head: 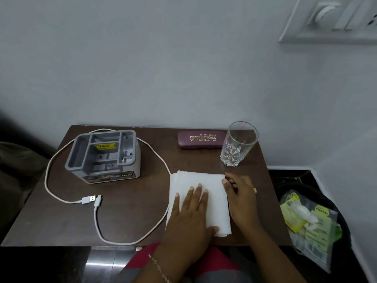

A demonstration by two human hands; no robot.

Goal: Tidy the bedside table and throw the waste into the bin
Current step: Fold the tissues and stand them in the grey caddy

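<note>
Napkin (199,177) on tabletop (132,221): L hand (189,217) flat, open, pressing it; R hand (242,199) at right edge, grip unclear.

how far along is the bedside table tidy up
Done: wrappers already lie in the bin. In hand: the left hand presses flat on the folded white tissues, with the right hand at their right edge. Left: the white cable sprawls loose around the grey organiser; the spectacle case and glass sit at the back.
</note>
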